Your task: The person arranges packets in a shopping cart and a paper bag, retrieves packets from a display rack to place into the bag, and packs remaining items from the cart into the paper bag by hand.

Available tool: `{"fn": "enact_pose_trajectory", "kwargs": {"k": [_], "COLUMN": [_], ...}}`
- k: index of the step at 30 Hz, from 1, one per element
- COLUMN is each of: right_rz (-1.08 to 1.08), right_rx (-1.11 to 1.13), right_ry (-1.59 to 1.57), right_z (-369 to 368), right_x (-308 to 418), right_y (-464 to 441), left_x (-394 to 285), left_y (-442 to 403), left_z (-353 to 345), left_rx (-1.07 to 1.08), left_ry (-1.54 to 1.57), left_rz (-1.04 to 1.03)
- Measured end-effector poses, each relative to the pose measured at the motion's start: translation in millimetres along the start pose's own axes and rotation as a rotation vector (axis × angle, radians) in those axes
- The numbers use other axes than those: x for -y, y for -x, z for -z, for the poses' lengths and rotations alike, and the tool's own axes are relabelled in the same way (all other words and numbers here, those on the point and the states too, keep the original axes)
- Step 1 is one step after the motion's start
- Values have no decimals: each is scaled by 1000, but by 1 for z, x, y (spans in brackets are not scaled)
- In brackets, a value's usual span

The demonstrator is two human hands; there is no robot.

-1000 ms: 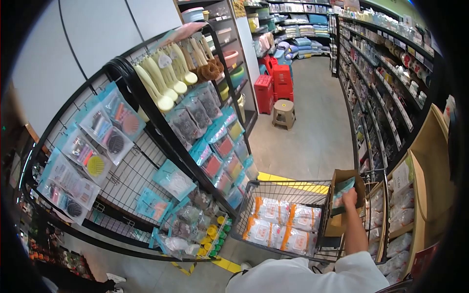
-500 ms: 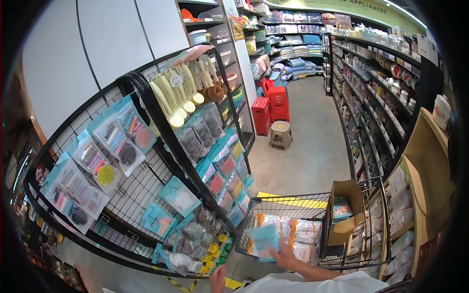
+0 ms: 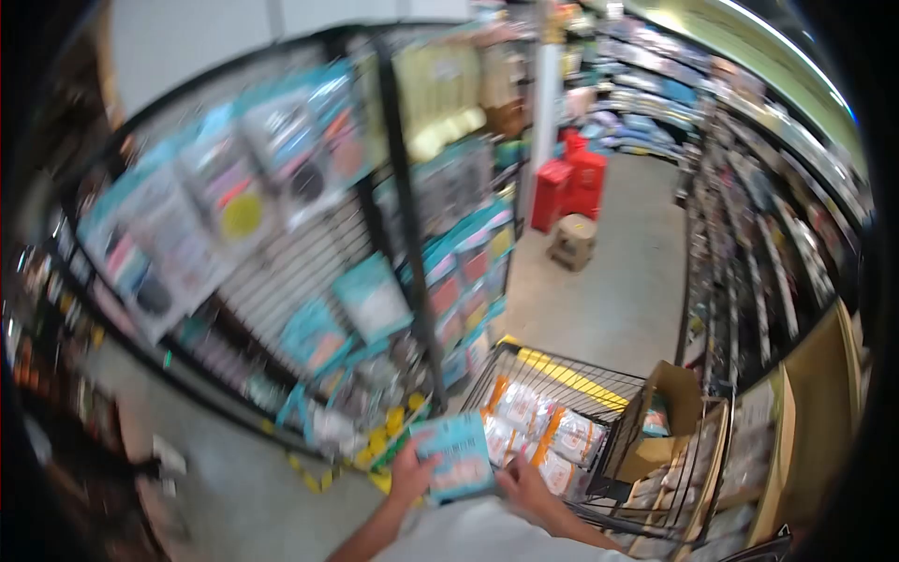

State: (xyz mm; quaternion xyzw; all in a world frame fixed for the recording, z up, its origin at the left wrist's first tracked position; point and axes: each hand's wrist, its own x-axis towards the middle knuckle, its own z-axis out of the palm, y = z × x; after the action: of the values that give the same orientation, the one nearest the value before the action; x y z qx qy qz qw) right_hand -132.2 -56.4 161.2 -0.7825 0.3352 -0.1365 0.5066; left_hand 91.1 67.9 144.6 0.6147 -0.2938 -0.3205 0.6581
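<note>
A flat teal packet [image 3: 456, 454] with a clear lower part is held in front of my body. My left hand [image 3: 409, 476] is closed on its left edge, thumb across the front. Close by its lower right edge is my right hand [image 3: 526, 489], fingers partly curled; blur hides whether they grip the packet. Just beyond my hands stands a wire shopping cart [image 3: 571, 367] holding several clear packs with orange edges [image 3: 573, 436]. An open cardboard box [image 3: 676, 398] sits at the cart's right end with a teal packet [image 3: 655, 418] inside.
On the left stands a black wire rack [image 3: 401, 169] hung with teal-topped packets [image 3: 373, 298] and pale yellow utensils [image 3: 435, 94]. Shelves [image 3: 749, 215] line the right side. Red stools [image 3: 585, 178] and a beige stool [image 3: 572, 241] stand in the aisle.
The teal packet has moved from over the cart toward my body. My left hand has come up and taken hold of its left side. The view has turned and blurred.
</note>
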Motion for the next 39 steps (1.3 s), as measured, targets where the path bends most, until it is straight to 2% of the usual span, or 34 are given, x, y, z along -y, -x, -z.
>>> {"fn": "enact_pose_trajectory", "kwargs": {"k": [1,2,3,5,7,13,20,23,28,31,34,37,39], "right_rz": [37,-20,-76,-78,-64,0,-41,42,-76,-83,-81,-103,-77], "right_rx": [-108,-165,-231,-238,-220,-126,-98,-132,-130,-133,-130,-130,-125], "right_ry": [120,138,160,220,270,359,345,349,300,319,371,374,346], "right_z": [-4,-8,-10,-11,-12,-9,-9,-1,10,13,14,12,12], "right_x": [-22,-45,-59,-85,-109,-128,-117,-107,-104,-109,-106,-97,-94], "right_y": [-9,-11,-8,-3,3,12,8,10,17,21,22,19,16], "left_x": [-15,-15,-35,-78,-81,-95,-97,-91,-98,-98,-72,-52,-52], "left_y": [-4,-9,-11,-11,-16,-10,-14,-19,-22,-28,-44,-71,-86], "left_z": [8,26,38,61,93,135,147,156,160,163,196,223,239], "left_rx": [-56,-152,-211,-379,-618,-978,-994,-1032,-1030,-1032,-1027,-1110,-1145], "left_ry": [124,-30,21,52,-164,-402,-368,-447,-249,-309,-563,-721,-812], "left_rz": [-36,-115,-169,-193,-314,-352,-309,-329,-323,-328,-331,-408,-323]}}
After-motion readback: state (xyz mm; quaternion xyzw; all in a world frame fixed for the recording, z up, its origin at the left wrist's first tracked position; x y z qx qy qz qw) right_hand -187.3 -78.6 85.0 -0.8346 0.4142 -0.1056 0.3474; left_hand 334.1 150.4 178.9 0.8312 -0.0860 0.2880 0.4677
